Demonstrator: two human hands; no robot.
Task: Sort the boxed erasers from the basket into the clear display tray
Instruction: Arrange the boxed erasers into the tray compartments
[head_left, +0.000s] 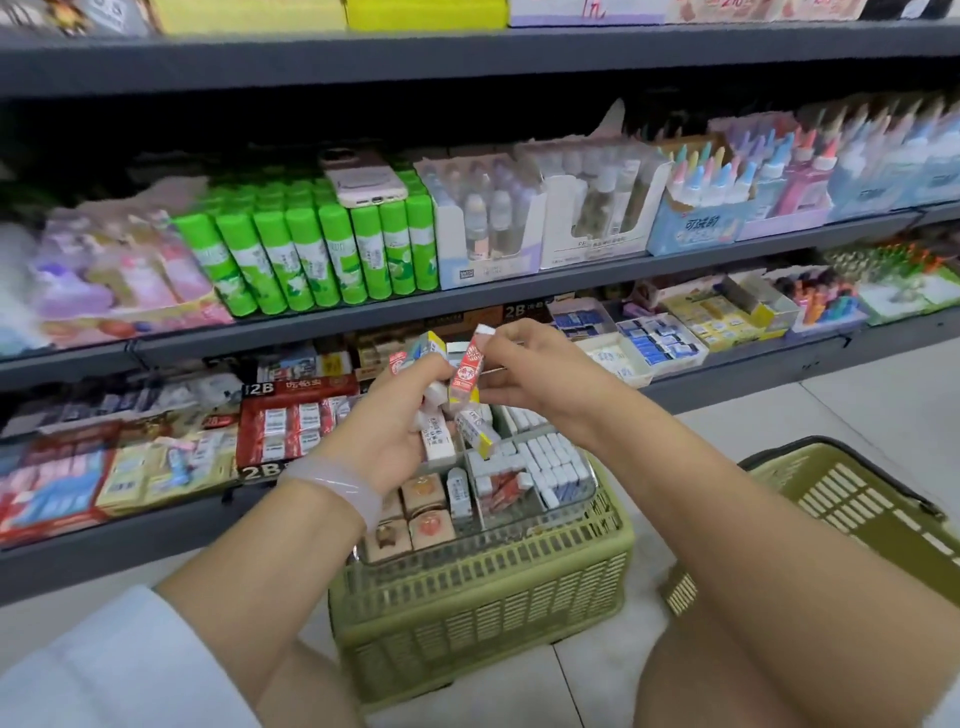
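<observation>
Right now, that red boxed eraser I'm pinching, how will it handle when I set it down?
The red boxed eraser looks stiff and light, pinched by the right hand. Flat-sided, so it shouldn't roll; stood on end it may tip.

A single wide-angle view from a camera worn on the person's head, looking forward and down. It sits close above both forearms, which reach in from the bottom corners toward the middle of the frame. A green basket (483, 587) on the floor lies just below centre. Store shelves (467, 301) fill the upper half, tilted and curved by the lens.
</observation>
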